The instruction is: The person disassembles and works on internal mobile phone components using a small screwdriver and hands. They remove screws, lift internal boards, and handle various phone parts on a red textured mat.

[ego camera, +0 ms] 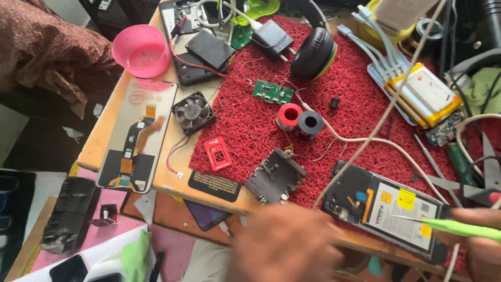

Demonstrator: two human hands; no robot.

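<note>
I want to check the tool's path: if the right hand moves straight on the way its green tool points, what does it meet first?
Probably the opened phone: the right hand holds the green tool pointing left over its battery, though height is unclear.

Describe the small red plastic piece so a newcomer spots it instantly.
Start at the red bristly mat covering most of the workbench and go to its lower-left edge. There, below the small black cooling fan and left of the dark grey metal bracket, lies the red plastic piece. Unlike the round red wire spool farther up, it is flat and rectangular with a cut-out window.
</note>
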